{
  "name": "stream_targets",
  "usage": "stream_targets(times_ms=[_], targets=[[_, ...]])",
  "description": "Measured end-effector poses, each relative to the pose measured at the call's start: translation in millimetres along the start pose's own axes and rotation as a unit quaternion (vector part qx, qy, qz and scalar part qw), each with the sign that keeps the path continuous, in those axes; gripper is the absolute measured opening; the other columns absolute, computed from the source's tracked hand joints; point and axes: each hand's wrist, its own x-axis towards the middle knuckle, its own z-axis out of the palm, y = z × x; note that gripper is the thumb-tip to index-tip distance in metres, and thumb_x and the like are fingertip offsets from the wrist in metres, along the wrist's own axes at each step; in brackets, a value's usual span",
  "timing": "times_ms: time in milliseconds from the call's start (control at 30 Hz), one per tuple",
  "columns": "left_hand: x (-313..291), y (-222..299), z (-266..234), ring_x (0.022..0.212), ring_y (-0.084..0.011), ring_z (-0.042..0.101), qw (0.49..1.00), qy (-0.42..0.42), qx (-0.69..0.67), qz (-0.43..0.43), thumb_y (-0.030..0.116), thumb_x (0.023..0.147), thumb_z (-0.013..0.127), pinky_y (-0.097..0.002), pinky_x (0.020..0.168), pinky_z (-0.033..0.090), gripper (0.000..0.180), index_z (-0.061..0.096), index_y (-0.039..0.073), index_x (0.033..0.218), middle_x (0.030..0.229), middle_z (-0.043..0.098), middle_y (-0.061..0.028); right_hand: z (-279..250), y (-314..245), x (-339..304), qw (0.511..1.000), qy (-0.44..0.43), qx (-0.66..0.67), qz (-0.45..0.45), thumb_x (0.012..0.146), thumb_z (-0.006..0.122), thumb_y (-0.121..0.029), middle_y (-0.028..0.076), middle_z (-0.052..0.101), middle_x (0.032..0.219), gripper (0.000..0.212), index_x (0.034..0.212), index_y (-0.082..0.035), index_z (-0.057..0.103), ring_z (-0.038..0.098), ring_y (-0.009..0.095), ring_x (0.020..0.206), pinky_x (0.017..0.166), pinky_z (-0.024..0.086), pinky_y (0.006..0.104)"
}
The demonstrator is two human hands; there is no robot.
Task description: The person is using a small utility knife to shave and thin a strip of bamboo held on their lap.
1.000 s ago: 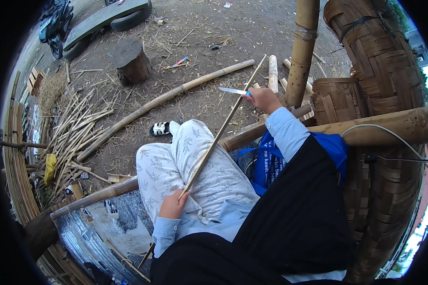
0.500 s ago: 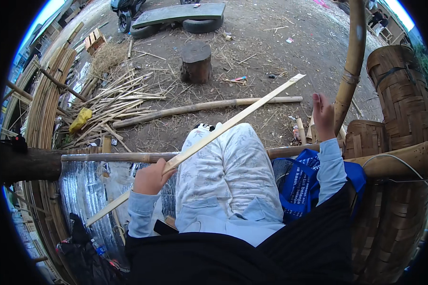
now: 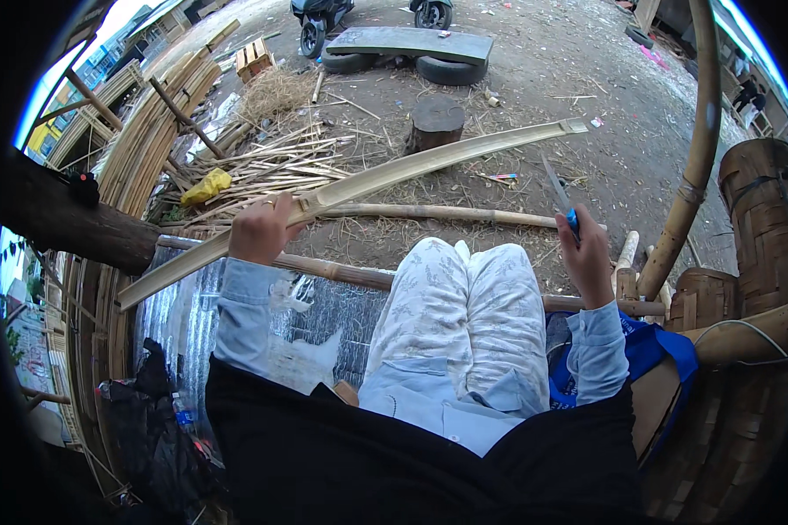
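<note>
My left hand (image 3: 260, 229) grips a long pale bamboo strip (image 3: 394, 171) near its lower third; the strip runs from lower left up to the upper right, above my knees. My right hand (image 3: 585, 254) is closed on a blue-handled knife (image 3: 560, 194), whose blade points up and away, apart from the strip. I sit with my legs in pale patterned trousers (image 3: 464, 306) stretched forward over a bamboo pole (image 3: 341, 271).
A tree stump (image 3: 435, 122) stands ahead on the dirt. Split bamboo strips (image 3: 271, 171) lie piled at left, with stacked poles (image 3: 149, 131) beyond. Woven bamboo rolls (image 3: 762, 201) and an upright pole (image 3: 696, 157) stand at right. A blue bag (image 3: 648, 350) lies beside me.
My left hand has lifted the strip higher and further left. My right hand, which was open half a second ago, now holds the knife upright near my right knee.
</note>
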Motion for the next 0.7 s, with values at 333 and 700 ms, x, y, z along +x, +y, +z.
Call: stream_targets(times_ms=[333,700], targets=[[14.4,-39.7,-30.7,0.065,-0.0254,0.056,0.992,0.039,-0.034,0.113,0.039,0.060,0.070,-0.0353,0.055,0.044,0.053,0.050,0.005,0.095,0.074,0.054,-0.0073,5.5,-0.9,23.5,0.982,-0.015,-0.098,-0.163,0.071,0.070,-0.028,0.011,0.045,0.111,0.048,0.101,-0.003,0.042,0.043,0.029,0.105,0.090,0.029,0.0385],[87.8,-78.9,-90.2,0.127,-0.0244,0.031,0.954,0.296,0.049,-0.011,0.052,0.066,0.068,-0.0513,0.104,0.018,0.073,0.041,0.023,0.127,0.137,0.036,-0.0047,30.9,-41.7,23.5,0.995,-0.040,0.090,-0.024,0.065,0.070,-0.009,0.014,0.053,0.072,0.034,0.089,-0.003,0.047,0.055,0.031,0.065,0.060,0.043,0.0368]])
